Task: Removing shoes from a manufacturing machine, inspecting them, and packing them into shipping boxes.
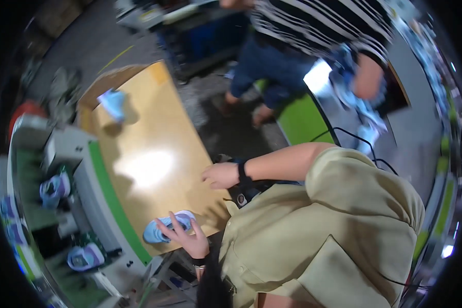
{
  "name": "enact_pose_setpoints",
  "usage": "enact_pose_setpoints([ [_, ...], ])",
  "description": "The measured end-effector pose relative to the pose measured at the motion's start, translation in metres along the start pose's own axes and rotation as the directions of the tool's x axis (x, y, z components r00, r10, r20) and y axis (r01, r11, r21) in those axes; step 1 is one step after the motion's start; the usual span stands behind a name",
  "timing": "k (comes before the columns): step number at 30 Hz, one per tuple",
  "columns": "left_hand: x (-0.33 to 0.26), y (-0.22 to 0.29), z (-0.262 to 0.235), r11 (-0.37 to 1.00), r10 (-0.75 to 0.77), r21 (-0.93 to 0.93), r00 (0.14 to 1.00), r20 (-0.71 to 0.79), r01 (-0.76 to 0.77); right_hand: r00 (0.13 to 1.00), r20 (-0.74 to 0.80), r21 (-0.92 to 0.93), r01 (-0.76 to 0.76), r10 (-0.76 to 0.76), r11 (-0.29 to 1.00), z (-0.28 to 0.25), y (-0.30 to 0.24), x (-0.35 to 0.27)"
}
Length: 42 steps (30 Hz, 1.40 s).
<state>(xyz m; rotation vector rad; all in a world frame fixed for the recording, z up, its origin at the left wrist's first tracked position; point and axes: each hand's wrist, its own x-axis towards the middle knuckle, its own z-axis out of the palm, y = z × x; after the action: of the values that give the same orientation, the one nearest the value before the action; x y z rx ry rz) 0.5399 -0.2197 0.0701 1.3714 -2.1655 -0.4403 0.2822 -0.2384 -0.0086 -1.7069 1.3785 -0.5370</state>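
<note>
A light blue shoe (161,230) lies at the near edge of a wooden table (149,138). My left hand (189,237) hovers just over its heel end, palm showing and fingers spread; a dark band sits on that wrist. My right hand (220,175), with a black wristband, rests at the table's right edge, fingers loosely curled. Blur hides whether it holds anything. My khaki shirt fills the lower right.
A person in a striped top and jeans (313,31) stands at the top right, holding pale blue shoe parts (357,100). Another pale blue piece (114,102) lies at the table's far end. A green-edged line at the left carries shoes (54,187) (84,256).
</note>
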Motion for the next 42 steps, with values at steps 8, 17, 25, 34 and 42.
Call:
enact_pose_setpoints([
  [8, -0.021, 0.074, 0.071, 0.944, 0.281, -0.281, 0.870, 0.405, -0.174, 0.508, -0.466, 0.111, -0.778, 0.724, 0.618, 0.039, 0.080, -0.322],
  [17, -0.034, 0.138, 0.113, 0.913, 0.393, -0.329, 0.740, 0.547, -0.241, -0.662, -0.564, 0.825, -0.425, 0.494, 0.373, 0.054, 0.134, -0.487],
  [25, -0.077, 0.185, 0.148, 0.921, 0.386, -0.289, 0.718, 0.579, -0.262, -0.601, -0.611, 0.774, -0.315, 0.516, 0.549, 0.032, 0.184, -0.527],
  [34, -0.056, 0.290, 0.199, 0.691, 0.619, -0.698, 0.652, 0.437, -0.188, 0.499, -0.767, 0.216, -0.393, 0.405, 0.894, -0.095, 0.071, -0.499],
  [42, -0.074, 0.205, 0.214, -0.179, -0.063, -0.653, 0.654, 0.754, 0.735, 0.889, -0.334, 0.647, -0.026, 0.313, 0.762, -0.079, 0.099, -0.301],
])
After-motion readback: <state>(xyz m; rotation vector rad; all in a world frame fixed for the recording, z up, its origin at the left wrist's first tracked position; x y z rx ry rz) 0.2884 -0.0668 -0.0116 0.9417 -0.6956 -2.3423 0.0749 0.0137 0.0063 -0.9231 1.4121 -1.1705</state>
